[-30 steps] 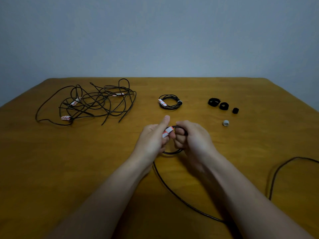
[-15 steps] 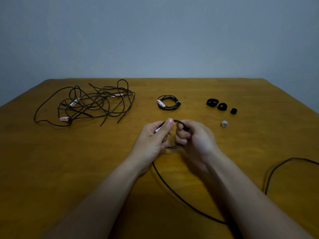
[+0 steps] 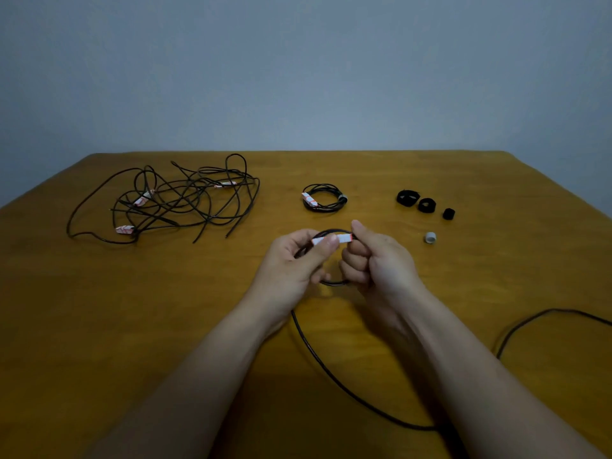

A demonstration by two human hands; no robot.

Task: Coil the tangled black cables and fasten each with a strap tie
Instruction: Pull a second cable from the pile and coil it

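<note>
Tangled black cables [image 3: 172, 200] lie on the table [image 3: 99, 326], well to the left of the fingers and apart from them. The left hand [image 3: 291, 270] pinches the white-and-red label [image 3: 344, 239] between thumb and fingers. A small loop of the black cable [image 3: 334, 283] spans between both hands. The right hand [image 3: 381, 263] has its fingers curled round that loop, thumb on top. A finished coil [image 3: 323, 198] lies just beyond the fingertips. Three black strap ties [image 3: 426, 205] and a grey one [image 3: 430, 237] lie to the right of the fingers. The cable's slack trails under the right forearm.
</note>
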